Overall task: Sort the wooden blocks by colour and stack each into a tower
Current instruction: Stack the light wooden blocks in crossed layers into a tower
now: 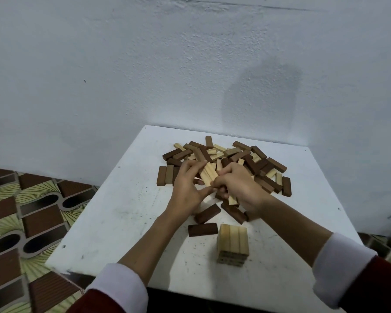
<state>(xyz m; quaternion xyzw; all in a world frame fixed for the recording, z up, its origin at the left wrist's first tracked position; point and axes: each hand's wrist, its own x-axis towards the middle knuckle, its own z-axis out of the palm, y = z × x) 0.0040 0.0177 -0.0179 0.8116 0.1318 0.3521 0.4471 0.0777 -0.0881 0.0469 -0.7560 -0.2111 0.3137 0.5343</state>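
White table: my left hand and right hand both pinch pale blocks (fingers curled) above the pile; pale tower near.

I take this for a plain room in a home rather than any workshop or lab: a rough, pale painted wall with a darker damp-looking patch, a floor covering printed in brown, black and green shapes, and a small, scuffed white table pushed against the wall, with a heap of wooden blocks spread on it
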